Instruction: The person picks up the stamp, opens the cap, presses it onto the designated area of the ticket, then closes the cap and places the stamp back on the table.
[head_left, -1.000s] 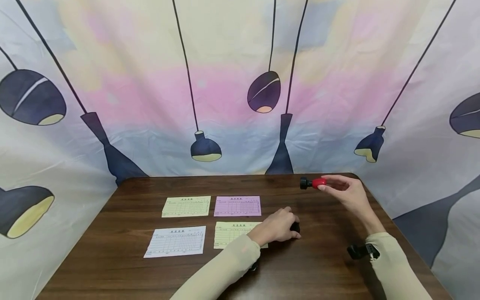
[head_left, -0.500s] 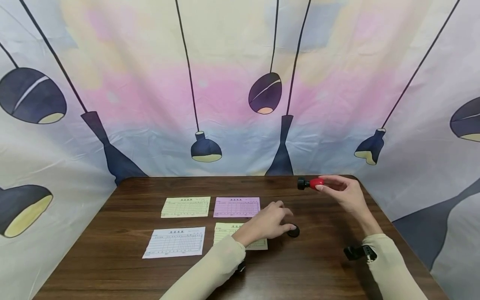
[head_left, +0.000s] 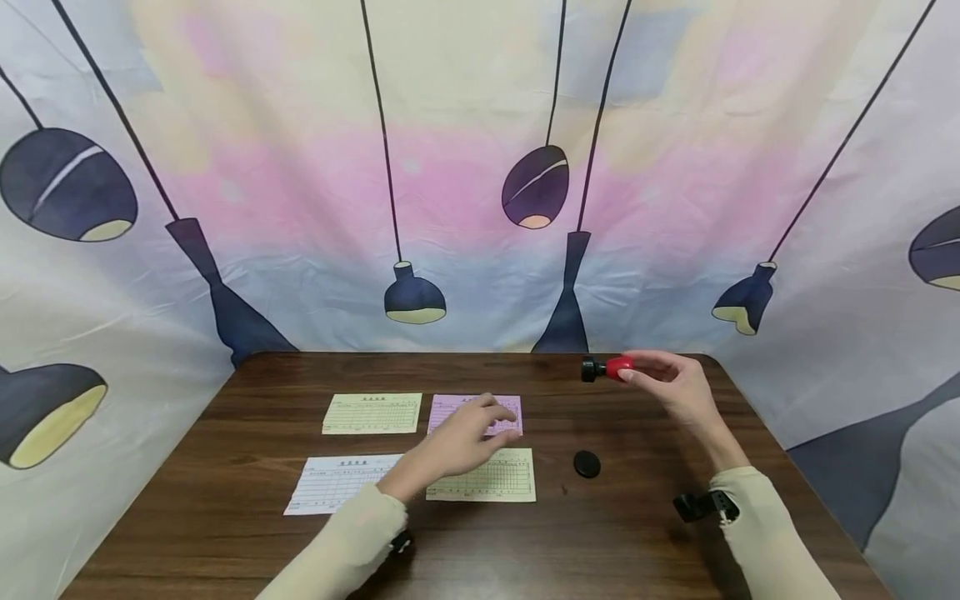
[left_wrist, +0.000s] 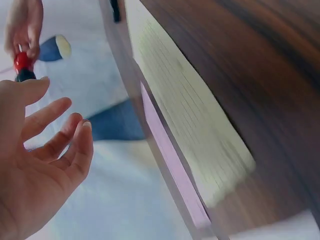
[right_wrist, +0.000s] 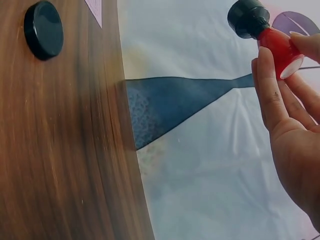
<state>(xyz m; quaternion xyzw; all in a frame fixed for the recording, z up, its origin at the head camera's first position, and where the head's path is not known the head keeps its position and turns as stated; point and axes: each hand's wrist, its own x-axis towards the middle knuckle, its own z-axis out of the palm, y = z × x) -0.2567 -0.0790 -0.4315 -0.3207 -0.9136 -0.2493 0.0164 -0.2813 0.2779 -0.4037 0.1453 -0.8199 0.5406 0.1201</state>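
Observation:
With thumb and fingers, my right hand [head_left: 678,390] pinches a hand stamp by its red handle [right_wrist: 280,50], raised above the far right of the table. The stamp's round black head [right_wrist: 246,18] points left. A round black cap [head_left: 587,464] lies on the table, apart from both hands. My left hand [head_left: 450,442] hovers over the paper forms holding nothing, its fingers loosely bent in the left wrist view. Below it are a purple form [head_left: 450,406], a yellow form [head_left: 495,482] and a white form [head_left: 330,486], each partly covered from the head view.
Another yellow form [head_left: 372,414] lies at the back left of the dark wooden table [head_left: 225,467]. A cloth printed with lamps [head_left: 300,250] hangs behind the table. Black wrist devices [head_left: 701,506] sit at both sleeves.
My left hand has let go of the black cap, leaving it on the table, and moved left over the forms. The right hand has drifted slightly left with the stamp.

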